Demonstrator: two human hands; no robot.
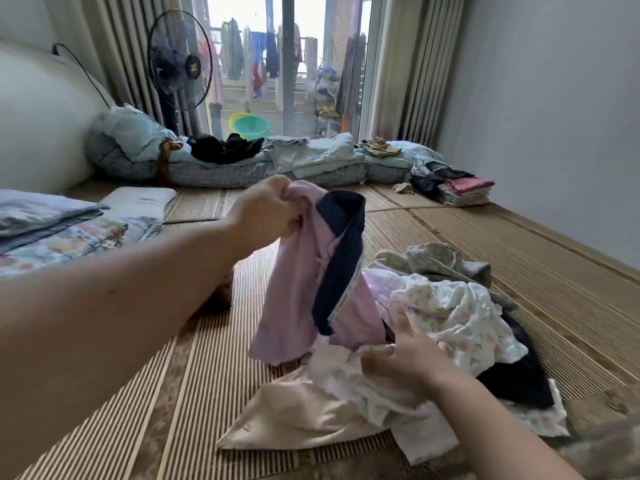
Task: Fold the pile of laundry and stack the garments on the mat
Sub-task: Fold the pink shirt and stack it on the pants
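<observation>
Before us, on the striped woven bamboo mat (242,410), the crumpled pile of mixed cotton laundry (450,306) lies right of centre. Our left hand (266,209) holds the pink dark-collared garment (304,289) above the mat, just left of the pile. Our right hand (405,358) grips cloth at the pile's near edge. Folded floral quilts (52,230) lie to our left. Behind, rumpled pale bedding (311,157) runs along the glass door, with a small stack of folded garments (464,192) at its right end.

Surface: I see a striped bamboo mat (214,393).
Near right: a loose laundry pile (450,306) lies on it.
Far right: a folded stack (464,194).
Left: I see bedding (69,237) and a pillow (138,200).
</observation>
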